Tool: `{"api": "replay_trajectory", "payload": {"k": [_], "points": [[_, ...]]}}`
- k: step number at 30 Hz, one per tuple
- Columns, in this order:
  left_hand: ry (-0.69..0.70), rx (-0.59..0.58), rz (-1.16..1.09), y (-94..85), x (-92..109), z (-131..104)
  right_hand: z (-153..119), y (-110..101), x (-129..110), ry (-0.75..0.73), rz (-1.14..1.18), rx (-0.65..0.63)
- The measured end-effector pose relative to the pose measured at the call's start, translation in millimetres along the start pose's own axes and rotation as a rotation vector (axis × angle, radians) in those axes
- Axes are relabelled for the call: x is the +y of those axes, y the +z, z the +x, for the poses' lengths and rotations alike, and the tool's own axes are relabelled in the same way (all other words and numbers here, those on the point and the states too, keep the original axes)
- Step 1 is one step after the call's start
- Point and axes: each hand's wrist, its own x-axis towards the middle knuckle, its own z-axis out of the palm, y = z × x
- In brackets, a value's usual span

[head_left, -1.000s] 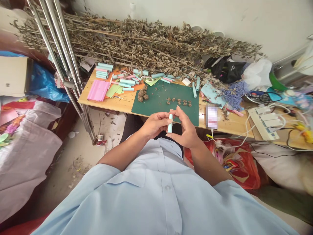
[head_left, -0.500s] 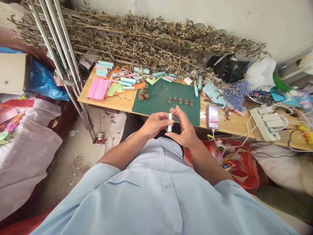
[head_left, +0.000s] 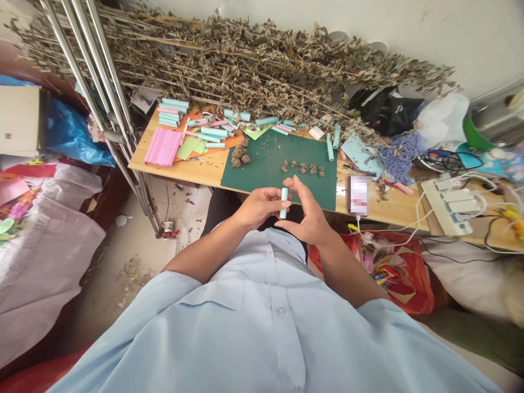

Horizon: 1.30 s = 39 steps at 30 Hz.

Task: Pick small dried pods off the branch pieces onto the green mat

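My left hand (head_left: 262, 207) is closed on a small light-blue paper roll (head_left: 284, 203), its thumb lying across the middle. The roll stands nearly upright, just off the table's front edge. Around its right side curves my right hand (head_left: 307, 213), thumb and fingers spread apart; whether a fingertip touches the roll's ends I cannot tell. Beyond the hands lies a green cutting mat (head_left: 270, 169). On it sit a heap of brown dried clumps (head_left: 240, 154) at the left and several smaller brown clumps (head_left: 303, 167) in short rows at the right.
More blue and pink paper rolls (head_left: 215, 132) lie at the back left near pink paper (head_left: 164, 146). Dried plant stalks (head_left: 245, 60) line the wall. A phone (head_left: 358, 195), purple cord (head_left: 403, 155) and a power strip (head_left: 446, 204) are to the right. Metal poles (head_left: 117, 136) stand left.
The view has shifted very slightly. Both hands and the blue paper roll keep almost the same pose.
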Motion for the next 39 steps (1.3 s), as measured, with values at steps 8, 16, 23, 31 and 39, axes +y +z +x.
{"api": "replay_trajectory", "payload": {"k": [8, 16, 23, 31, 39], "points": [[-0.03, -0.021, -0.024, 0.9, 3, 4, 3, 0, 4, 0.008, 0.019, 0.06], [-0.002, 0.063, 0.028, 7.7, 12, 9, 13, -6, 6, -0.059, -0.068, 0.071], [-0.022, 0.042, 0.013, 9.3, 20, 14, 18, -11, 10, -0.072, -0.067, 0.07], [0.116, 0.054, 0.159, 5.5, 23, 20, 24, -20, 16, -0.065, 0.01, 0.005], [0.282, 0.08, 0.399, -0.1, 26, 23, 18, -10, 25, 0.188, 0.118, 0.527]]}}
